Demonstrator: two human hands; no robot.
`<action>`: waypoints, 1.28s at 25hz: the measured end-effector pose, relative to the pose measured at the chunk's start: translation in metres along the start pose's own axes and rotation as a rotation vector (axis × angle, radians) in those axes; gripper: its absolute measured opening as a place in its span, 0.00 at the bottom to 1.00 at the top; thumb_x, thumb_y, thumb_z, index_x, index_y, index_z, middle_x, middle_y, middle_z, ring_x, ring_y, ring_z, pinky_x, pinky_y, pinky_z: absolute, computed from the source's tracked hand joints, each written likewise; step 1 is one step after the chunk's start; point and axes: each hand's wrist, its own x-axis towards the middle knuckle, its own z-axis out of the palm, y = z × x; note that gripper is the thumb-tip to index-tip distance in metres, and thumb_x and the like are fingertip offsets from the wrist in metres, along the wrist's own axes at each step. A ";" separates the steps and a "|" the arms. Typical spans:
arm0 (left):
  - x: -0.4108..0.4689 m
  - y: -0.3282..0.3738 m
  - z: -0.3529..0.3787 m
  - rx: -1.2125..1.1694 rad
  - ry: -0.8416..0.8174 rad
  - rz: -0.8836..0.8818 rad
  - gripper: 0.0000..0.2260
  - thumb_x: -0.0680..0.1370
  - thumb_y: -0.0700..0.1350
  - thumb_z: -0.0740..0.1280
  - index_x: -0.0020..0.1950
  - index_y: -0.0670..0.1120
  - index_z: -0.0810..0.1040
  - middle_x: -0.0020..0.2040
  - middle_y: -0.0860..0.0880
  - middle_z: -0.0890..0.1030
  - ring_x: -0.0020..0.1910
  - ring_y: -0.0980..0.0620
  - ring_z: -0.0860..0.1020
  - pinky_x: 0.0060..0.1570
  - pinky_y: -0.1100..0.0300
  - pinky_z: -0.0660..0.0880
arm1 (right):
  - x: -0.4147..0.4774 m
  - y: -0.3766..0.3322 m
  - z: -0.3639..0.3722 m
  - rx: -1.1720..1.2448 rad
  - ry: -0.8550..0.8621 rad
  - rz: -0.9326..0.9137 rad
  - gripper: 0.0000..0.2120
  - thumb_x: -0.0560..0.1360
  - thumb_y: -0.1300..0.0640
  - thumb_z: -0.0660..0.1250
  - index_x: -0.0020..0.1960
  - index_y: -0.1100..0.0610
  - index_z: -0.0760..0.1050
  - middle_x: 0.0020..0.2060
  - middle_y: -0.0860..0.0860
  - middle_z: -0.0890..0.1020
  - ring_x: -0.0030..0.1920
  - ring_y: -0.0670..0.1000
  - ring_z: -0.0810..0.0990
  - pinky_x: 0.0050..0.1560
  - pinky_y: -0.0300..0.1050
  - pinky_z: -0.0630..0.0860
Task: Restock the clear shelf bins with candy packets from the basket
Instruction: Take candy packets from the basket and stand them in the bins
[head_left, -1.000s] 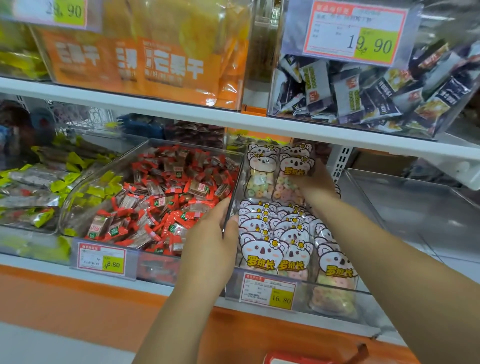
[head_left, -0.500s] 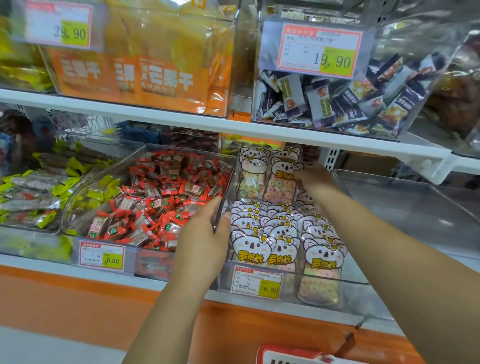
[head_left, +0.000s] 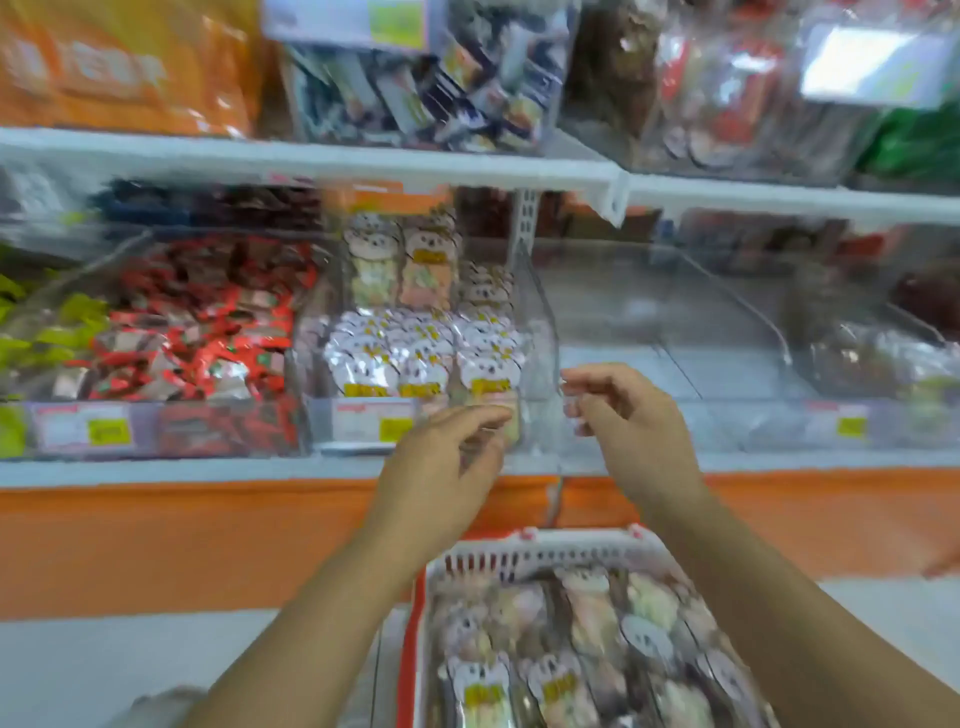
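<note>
The picture is motion-blurred. A clear shelf bin (head_left: 543, 312) in the middle of the lower shelf holds rows of white bear-shaped candy packets (head_left: 415, 343). Below, a white and red basket (head_left: 540, 553) holds several more of the same packets (head_left: 550, 660). My left hand (head_left: 441, 467) hangs in front of the bin's front edge, fingers loosely curled, holding nothing. My right hand (head_left: 628, 421) is beside it to the right, also loosely curled and empty, just off the bin's right corner.
Left of the bear bin stands a bin of red-wrapped candies (head_left: 197, 322), then green packets (head_left: 47, 332). To the right is a clear bin (head_left: 675, 312) with nothing in it. An upper white shelf (head_left: 311, 161) carries more bins. An orange panel (head_left: 156, 545) runs below.
Both hands have pulled back out of the bear bin to its front edge. The view has dropped and shifted right, and the basket of packets now shows below.
</note>
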 end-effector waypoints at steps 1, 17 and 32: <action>-0.009 0.000 0.021 0.001 -0.115 -0.041 0.12 0.78 0.45 0.67 0.61 0.50 0.81 0.54 0.55 0.81 0.51 0.64 0.77 0.54 0.67 0.74 | -0.018 0.019 -0.016 -0.005 0.011 0.072 0.17 0.76 0.71 0.61 0.45 0.50 0.77 0.41 0.48 0.82 0.37 0.42 0.79 0.41 0.36 0.77; -0.088 -0.043 0.182 0.031 -0.760 -0.561 0.21 0.82 0.46 0.61 0.75 0.51 0.65 0.72 0.48 0.70 0.64 0.49 0.74 0.59 0.58 0.72 | -0.130 0.218 -0.076 -1.042 -0.470 0.531 0.35 0.76 0.43 0.64 0.78 0.48 0.52 0.75 0.51 0.60 0.74 0.57 0.58 0.72 0.51 0.61; -0.076 -0.040 0.159 -0.271 -0.696 -0.603 0.26 0.74 0.47 0.75 0.70 0.55 0.72 0.68 0.57 0.74 0.65 0.59 0.73 0.65 0.60 0.70 | -0.109 0.144 -0.081 -0.203 -0.311 0.519 0.09 0.78 0.46 0.65 0.53 0.49 0.77 0.32 0.44 0.81 0.33 0.40 0.79 0.31 0.26 0.71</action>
